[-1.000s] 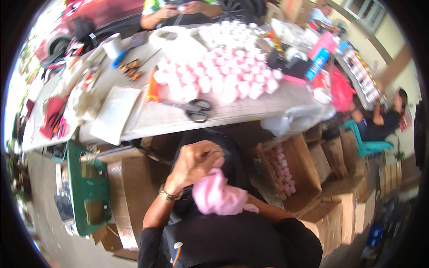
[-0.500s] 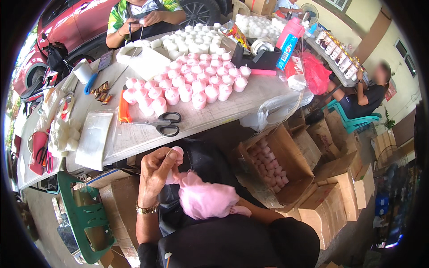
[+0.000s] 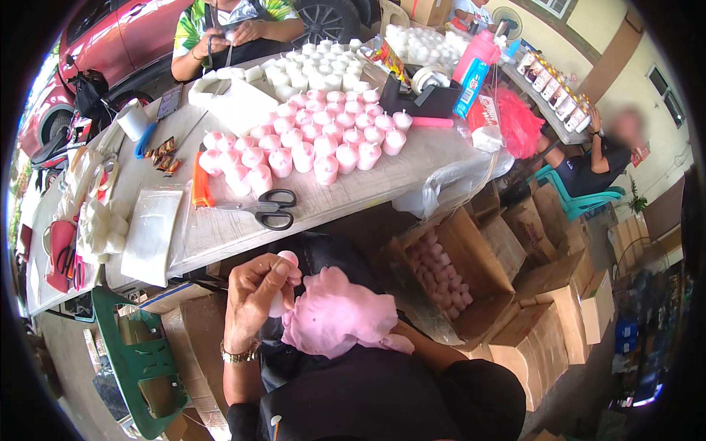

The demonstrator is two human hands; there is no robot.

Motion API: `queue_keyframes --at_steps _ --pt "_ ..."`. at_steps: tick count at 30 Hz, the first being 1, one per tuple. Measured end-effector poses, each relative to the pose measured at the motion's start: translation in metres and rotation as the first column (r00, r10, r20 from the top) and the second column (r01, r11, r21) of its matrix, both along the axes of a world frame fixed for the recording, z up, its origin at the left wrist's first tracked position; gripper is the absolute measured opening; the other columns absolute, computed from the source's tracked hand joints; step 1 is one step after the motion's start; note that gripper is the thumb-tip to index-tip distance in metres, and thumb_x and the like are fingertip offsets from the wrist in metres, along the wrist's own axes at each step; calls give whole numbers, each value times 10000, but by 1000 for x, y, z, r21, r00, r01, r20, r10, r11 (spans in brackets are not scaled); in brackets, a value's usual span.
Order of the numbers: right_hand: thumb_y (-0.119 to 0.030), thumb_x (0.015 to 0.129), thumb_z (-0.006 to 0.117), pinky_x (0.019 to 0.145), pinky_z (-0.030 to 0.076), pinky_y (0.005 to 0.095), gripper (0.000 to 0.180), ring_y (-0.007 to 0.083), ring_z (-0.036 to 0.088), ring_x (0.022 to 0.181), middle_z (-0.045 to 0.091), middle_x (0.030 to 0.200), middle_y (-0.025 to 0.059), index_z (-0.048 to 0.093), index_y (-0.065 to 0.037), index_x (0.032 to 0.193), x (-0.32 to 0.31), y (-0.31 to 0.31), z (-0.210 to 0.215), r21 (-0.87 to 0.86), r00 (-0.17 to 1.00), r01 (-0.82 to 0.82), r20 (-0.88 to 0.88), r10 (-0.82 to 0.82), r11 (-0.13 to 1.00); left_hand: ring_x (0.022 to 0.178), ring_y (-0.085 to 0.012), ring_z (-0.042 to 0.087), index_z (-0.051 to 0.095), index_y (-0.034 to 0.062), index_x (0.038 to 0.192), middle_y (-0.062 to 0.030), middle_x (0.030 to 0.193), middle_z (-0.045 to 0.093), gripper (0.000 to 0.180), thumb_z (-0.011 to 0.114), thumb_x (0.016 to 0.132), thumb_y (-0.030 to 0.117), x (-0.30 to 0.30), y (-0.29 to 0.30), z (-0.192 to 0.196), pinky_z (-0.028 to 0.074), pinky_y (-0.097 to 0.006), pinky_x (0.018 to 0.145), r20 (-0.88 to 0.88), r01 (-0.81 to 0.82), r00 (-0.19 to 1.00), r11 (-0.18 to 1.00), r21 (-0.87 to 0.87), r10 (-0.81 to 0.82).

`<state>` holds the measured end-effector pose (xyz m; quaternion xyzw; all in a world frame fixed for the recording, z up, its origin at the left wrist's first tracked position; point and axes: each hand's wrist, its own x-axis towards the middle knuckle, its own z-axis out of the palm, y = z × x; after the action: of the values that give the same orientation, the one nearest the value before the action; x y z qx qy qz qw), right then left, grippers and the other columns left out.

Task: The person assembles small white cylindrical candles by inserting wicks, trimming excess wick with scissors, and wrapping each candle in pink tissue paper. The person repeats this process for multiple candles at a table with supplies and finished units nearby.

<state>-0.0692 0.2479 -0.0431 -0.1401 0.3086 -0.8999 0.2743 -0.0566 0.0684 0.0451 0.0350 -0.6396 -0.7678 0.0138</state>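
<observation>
Over my lap, my left hand (image 3: 250,294) is closed around a small pink candle (image 3: 288,257), its end showing above the fingertips. A crumpled pink cloth (image 3: 342,312) is bunched against the candle's lower side. My right hand is draped by this cloth and grips it, fingers hidden; only the forearm (image 3: 426,345) shows. On the table just ahead stand rows of pink candles (image 3: 303,156) with wicks, and white candles (image 3: 316,66) behind them. Black-handled scissors (image 3: 273,209) lie near the table's edge.
An open cardboard box (image 3: 471,257) of pink candles sits to my right, with more boxes (image 3: 537,345) beside it. A green chair (image 3: 140,360) is at my left. Clear plastic bags (image 3: 154,235) lie on the table. A co-worker (image 3: 235,29) handles something small across it.
The pink cloth has lifted and spread, shifting slightly left toward the candle. My left hand has dipped a little, still holding the candle.
</observation>
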Motion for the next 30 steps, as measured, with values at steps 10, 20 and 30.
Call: queue_keyframes --at_steps 10,20,30 --pt "-364 753 733 833 489 323 453 167 592 845 605 911 70 594 -34 1030 6 -2 -24 78 1000 7 21 -8 997 611 -331 629 634 -5 817 -159 737 624 176 613 914 140 25 31 6 487 -387 544 -91 67 961 540 -839 -260" --pt "-258 795 719 820 498 301 376 150 601 895 607 946 58 598 -39 1076 -3 34 -65 354 980 190 -131 -152 916 754 -107 658 638 22 1136 -38 814 648 301 714 883 167 34 17 -40 537 -251 679 241 558 807 830 -10 -539" --pt "-307 905 633 795 518 354 389 151 601 880 625 1009 81 565 -26 1165 -23 48 -115 127 963 -139 249 104 982 694 -159 636 484 20 1324 -105 913 639 435 591 946 206 36 21 -49 555 -292 626 109 243 937 842 482 -333"
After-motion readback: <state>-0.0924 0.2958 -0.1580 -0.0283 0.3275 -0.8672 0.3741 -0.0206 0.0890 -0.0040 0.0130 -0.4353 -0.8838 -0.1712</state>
